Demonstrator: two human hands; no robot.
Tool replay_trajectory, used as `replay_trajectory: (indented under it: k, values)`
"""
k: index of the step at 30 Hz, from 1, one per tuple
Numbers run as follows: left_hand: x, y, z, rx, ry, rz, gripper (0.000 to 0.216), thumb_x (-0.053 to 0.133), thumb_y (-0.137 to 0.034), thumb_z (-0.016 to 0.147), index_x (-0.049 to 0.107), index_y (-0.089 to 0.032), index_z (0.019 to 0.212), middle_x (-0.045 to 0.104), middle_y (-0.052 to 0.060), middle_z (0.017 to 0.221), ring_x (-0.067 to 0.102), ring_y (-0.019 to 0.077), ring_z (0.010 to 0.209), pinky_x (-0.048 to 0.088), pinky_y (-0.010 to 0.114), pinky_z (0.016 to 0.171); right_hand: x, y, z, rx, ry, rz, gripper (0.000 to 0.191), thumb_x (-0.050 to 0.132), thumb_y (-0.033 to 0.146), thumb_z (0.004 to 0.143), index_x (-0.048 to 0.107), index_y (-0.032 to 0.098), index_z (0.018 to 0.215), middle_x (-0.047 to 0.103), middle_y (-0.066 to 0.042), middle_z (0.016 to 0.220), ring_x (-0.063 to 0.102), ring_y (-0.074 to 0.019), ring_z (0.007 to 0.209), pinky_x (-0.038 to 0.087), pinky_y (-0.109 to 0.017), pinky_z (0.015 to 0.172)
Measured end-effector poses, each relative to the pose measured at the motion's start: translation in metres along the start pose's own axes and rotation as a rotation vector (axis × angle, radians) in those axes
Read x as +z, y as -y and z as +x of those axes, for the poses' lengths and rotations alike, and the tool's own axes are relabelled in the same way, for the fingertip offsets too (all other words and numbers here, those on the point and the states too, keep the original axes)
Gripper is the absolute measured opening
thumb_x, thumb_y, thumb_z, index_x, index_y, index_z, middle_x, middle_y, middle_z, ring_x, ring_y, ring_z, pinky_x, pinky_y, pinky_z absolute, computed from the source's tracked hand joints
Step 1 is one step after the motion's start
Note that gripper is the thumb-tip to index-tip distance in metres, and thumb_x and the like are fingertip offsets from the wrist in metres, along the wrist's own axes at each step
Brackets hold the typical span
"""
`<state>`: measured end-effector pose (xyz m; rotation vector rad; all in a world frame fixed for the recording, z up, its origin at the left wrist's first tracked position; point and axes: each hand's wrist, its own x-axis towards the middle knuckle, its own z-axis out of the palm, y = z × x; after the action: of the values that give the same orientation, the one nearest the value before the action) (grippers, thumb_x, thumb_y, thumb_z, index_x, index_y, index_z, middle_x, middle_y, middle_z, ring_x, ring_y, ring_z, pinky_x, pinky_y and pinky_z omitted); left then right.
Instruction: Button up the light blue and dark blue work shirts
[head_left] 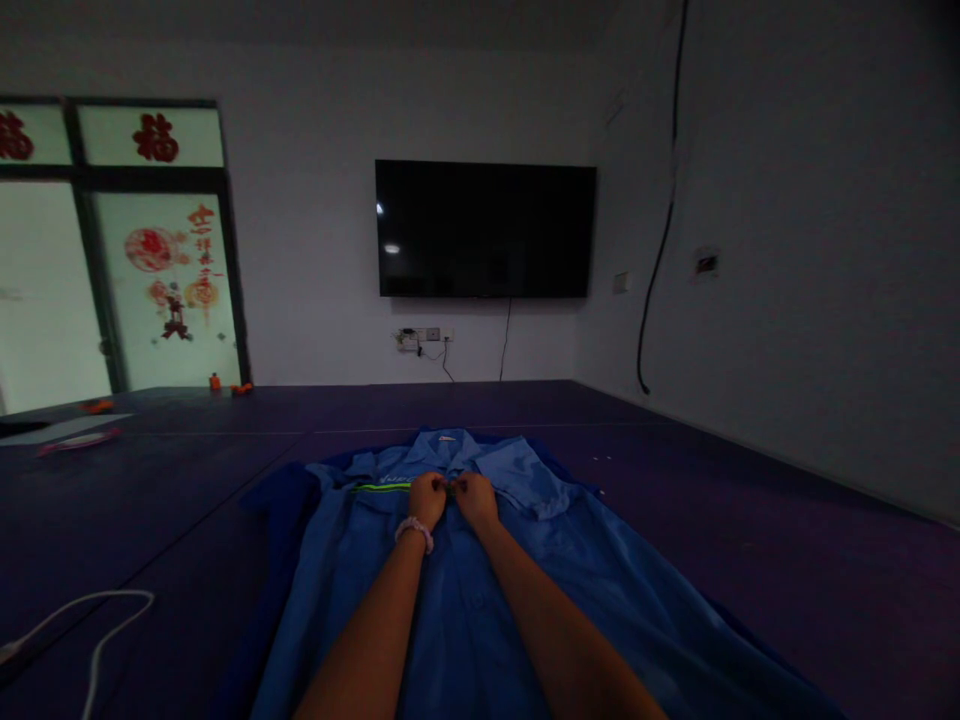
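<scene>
A blue work shirt (345, 570) lies spread out with its collar at the far end. It has a yellow-green stripe across the chest and lettering above it. My left hand (427, 499), with a scrunchie (415, 534) on the wrist, pinches the shirt's front opening below the collar. Close beside it, my right hand (476, 498) pinches the other side of the same opening. The fingertips of both hands nearly meet; any button between them is too small to make out. Darker blue cloth (281, 500) shows underneath, along the shirt's left side.
The shirt rests on a wide purple surface (750, 560). A white cable (112, 595) lies at the lower left. Small orange objects (215, 382) sit near the far left edge, by a glass door (165, 290). A television (487, 230) hangs on the far wall; a black cable (660, 250) dangles at the right.
</scene>
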<state>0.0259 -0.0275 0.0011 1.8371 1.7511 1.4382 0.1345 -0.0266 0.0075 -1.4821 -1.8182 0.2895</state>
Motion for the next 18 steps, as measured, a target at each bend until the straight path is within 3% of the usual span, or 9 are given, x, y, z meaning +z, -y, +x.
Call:
replay_trajectory:
  k: [18]
  values:
    - [-0.0033, -0.0045, -0.0033, -0.008, 0.001, -0.033, 0.017, 0.050, -0.012, 0.076, 0.060, -0.013, 0.062, 0.060, 0.000, 0.063, 0.053, 0.0116, 0.063, 0.034, 0.020, 0.058, -0.0018, 0.0008, -0.0010, 0.004, -0.011, 0.005, 0.016, 0.053, 0.025, 0.083, 0.064, 0.015, 0.087, 0.069, -0.007, 0.084, 0.064, -0.0154, 0.078, 0.040, -0.020, 0.063]
